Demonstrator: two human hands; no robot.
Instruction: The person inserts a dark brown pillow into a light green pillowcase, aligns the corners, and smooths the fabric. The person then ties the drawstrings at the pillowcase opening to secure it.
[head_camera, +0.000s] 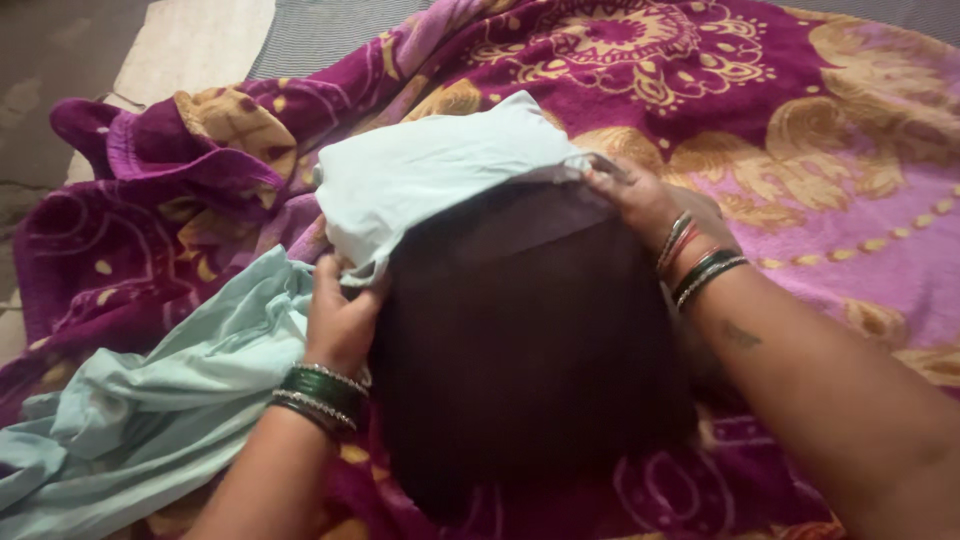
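A dark brown pillow (520, 340) lies on a magenta blanket with gold flower patterns (800, 130). A pale mint cover (430, 170) sits over the pillow's far end. My left hand (340, 320) grips the cover's edge at the pillow's left side. My right hand (640, 200) pinches the cover's edge at the pillow's far right corner. Both wrists wear green and metal bangles.
More pale mint cloth (150, 400) lies bunched at the lower left on the blanket. The blanket is rumpled into folds at the left (150, 200). A grey striped mattress (320, 30) and a bare floor (60, 60) show at the top left.
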